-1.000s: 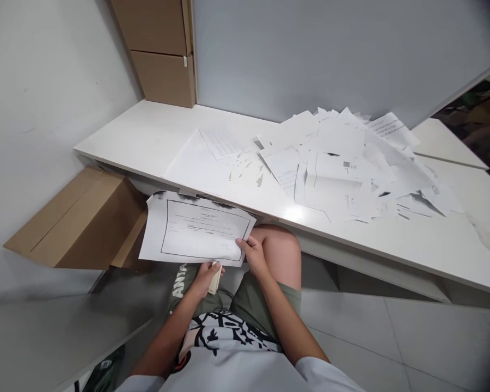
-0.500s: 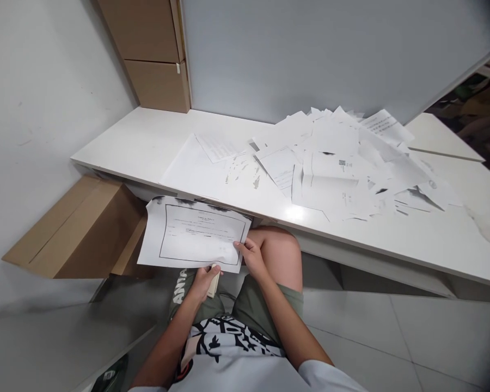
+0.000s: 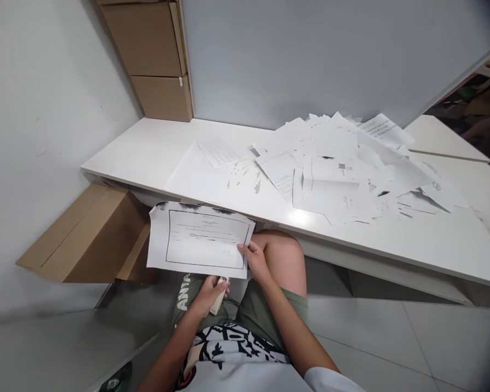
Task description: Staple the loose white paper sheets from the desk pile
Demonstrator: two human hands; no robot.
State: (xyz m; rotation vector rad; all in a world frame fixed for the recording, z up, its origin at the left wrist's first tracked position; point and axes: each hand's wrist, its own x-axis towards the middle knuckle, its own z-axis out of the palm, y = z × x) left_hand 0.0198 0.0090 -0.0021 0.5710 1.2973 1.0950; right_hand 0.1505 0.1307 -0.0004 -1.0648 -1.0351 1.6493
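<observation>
My right hand (image 3: 256, 260) pinches the right edge of a printed sheet of paper (image 3: 200, 253), thumb on top, over my lap. The sheet has a black rectangular frame, small print and dark smudges along its far edge. Just below its near edge, my left hand (image 3: 209, 294) is closed around a slim, cream-coloured handheld object (image 3: 217, 305), whose kind I cannot make out. The fingers under the sheet are hidden.
A heap of loose papers (image 3: 330, 185) covers the right part of the white desk (image 3: 122, 144). Paper scraps (image 3: 245, 177) lie left of it. An open cardboard box (image 3: 102, 239) stands below the desk on the left; stacked boxes (image 3: 161, 98) stand against the wall.
My left thumb has come off the sheet's near edge, and that hand now sits slightly lower with the cream object. My right hand keeps its grip; the whole view has shifted slightly.
</observation>
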